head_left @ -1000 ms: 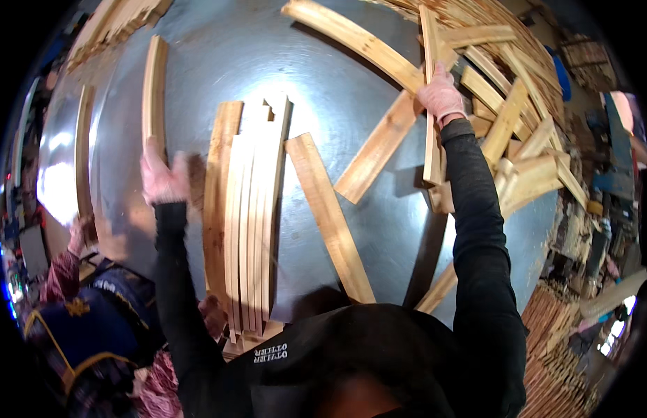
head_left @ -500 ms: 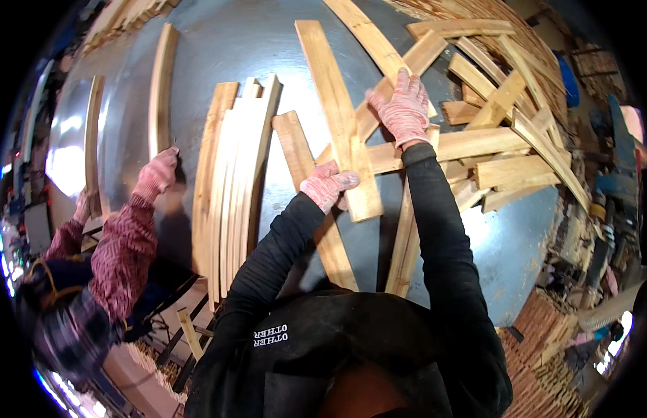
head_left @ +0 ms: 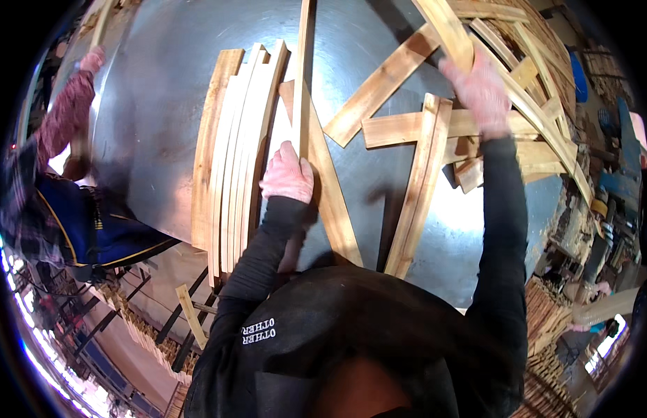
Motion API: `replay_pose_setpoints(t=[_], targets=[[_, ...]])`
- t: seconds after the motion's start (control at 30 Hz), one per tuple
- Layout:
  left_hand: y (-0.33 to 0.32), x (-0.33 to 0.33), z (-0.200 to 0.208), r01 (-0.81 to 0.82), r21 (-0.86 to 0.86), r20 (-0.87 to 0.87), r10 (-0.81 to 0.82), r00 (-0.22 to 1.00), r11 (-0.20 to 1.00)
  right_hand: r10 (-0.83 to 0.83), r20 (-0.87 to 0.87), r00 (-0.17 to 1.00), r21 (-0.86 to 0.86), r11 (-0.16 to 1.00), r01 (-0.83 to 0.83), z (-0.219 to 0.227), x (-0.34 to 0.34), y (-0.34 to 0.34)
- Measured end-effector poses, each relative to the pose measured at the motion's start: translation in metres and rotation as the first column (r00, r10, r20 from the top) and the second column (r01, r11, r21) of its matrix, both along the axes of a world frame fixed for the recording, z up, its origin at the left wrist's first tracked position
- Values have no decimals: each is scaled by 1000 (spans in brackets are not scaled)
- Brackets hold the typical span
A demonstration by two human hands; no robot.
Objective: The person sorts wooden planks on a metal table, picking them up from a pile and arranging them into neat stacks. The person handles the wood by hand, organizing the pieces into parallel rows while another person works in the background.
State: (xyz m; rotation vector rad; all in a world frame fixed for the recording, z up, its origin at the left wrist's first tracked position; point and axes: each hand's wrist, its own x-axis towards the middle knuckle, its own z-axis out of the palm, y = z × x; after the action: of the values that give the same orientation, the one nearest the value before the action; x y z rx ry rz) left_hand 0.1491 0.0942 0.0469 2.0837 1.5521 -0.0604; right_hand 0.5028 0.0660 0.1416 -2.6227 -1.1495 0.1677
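Left hand (head_left: pixel 288 175) pinching narrow board (head_left: pixel 305 76), which stretches ahead, right hand (head_left: pixel 482 96) at second board (head_left: pixel 449 31), grip unclear

Wears pinkish gloves (head_left: pixel 288 175), black sleeves (head_left: pixel 503 216) wrinkled along the forearms, and a black top (head_left: pixel 351 303) with white lettering (head_left: pixel 259 331).

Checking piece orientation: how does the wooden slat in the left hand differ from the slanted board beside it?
The wooden slat in the left hand shows mainly a narrow edge; the slanted board shows its broad face. The slat points nearly straight ahead; the board's near end angles rightward. Both are pale wood.
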Motion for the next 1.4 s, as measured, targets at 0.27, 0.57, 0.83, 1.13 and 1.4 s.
replay_pose_setpoints(t=[0.27, 0.57, 0.83, 1.13, 1.4], targets=[[-62, 26, -25, 99, 65, -119, -90, 989, 993, -262, -170, 950, -109, 963, 247, -99, -175, -175], [-40, 12, -40, -28, 123, 80, 19, 997, 992, 78, 105, 991, -61, 996, -72, 7, -35, -88], [30, -29, 43, 519, -763, 486, 871, 69, 385, 294, -131, 947, -367, 873, -321, -48, 112, 37], [73, -80, 104, 708, -635, 468, 883, 34, 309, 240, 36, 970, -435, 877, -201, -49, 67, 11], [239, -251, 21, -236, 231, 472, 103, 875, 944, 277, -81, 957, -429, 857, -285, -35, -44, 58]])
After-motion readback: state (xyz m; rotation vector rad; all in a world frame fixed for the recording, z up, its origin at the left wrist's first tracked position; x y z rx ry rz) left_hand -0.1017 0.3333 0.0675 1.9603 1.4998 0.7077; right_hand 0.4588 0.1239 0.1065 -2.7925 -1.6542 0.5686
